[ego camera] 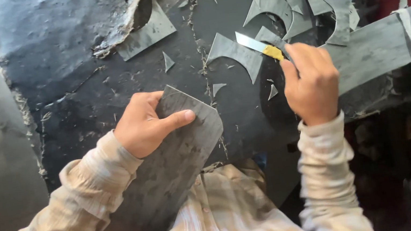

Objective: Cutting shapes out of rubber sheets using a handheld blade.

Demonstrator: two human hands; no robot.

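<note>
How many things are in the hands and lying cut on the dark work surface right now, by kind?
Grey sheet piece held in the left hand: 1
Knife in the right hand: 1
Larger grey offcuts on the work surface: about 8, e.g.
Small slivers: too many to count
Total: about 10

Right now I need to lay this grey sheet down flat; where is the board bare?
Barest: the dark board above the left hand, left of the square scrap. Crowded: curved offcuts and long strip around the right hand with the knife.
</note>
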